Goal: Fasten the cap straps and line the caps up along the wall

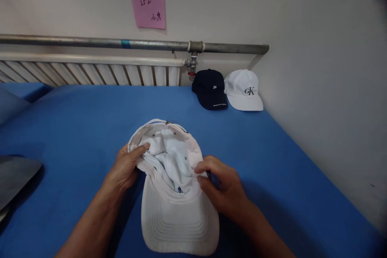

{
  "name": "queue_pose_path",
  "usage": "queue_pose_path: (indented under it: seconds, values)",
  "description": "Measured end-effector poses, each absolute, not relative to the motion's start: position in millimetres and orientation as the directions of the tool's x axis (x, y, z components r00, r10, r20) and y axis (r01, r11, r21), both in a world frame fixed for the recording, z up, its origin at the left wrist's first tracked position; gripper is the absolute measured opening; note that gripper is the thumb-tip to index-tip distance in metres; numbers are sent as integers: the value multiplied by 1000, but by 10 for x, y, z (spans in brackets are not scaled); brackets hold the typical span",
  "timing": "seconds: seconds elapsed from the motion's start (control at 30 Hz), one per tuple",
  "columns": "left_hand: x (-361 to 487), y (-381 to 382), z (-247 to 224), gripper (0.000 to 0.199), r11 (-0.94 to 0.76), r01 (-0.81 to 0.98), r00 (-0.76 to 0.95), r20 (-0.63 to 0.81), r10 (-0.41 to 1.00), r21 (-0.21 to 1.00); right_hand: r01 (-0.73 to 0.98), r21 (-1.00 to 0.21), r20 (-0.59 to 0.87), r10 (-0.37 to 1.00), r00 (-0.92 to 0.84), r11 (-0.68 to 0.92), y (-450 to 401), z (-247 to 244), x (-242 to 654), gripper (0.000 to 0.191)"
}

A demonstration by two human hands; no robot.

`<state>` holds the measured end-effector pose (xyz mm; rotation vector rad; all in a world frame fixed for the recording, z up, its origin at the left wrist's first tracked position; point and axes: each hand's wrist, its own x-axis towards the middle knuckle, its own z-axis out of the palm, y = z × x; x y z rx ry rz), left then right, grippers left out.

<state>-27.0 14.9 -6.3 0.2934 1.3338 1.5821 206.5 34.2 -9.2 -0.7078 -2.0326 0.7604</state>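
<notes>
A white cap (178,213) is held upside down, its hollow inside facing up and its brim pointing toward me. My left hand (127,167) grips the cap's left edge, thumb inside and fingers beneath. At the right edge, my right hand (220,183) pinches the rim between thumb and index finger. A small dark blue logo shows inside near the brim. The strap and buckle lie at the far side of the cap.
On the blue surface (90,117) at the back right stand a black cap (210,86) and a white lettered cap (244,88). A grey object (16,177) lies at the left. Behind are a radiator (115,73), a pipe (90,42) and a pink note (148,4).
</notes>
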Motion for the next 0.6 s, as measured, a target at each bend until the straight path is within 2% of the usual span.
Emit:
queue_pose_path:
  seconds: [0.2, 0.43, 0.5, 0.6]
  values:
    - [-306, 166, -81, 25, 98, -606, -414, -419, 808, 789, 370, -751, 355, 806, -473, 548, 350, -127, 2045, 22]
    - [-339, 193, -102, 24, 171, -650, -322, -473, 820, 740, 464, -861, 50, 944, -325, 206, 402, -246, 1982, 54]
    - [-317, 175, -107, 24, 198, -620, -311, -469, 826, 759, 456, -879, -25, 943, -332, 137, 416, -268, 1972, 53]
    - [-247, 121, -123, 30, 281, -500, -239, -443, 864, 819, 413, -898, 0, 939, -344, 151, 414, -269, 1967, 44]
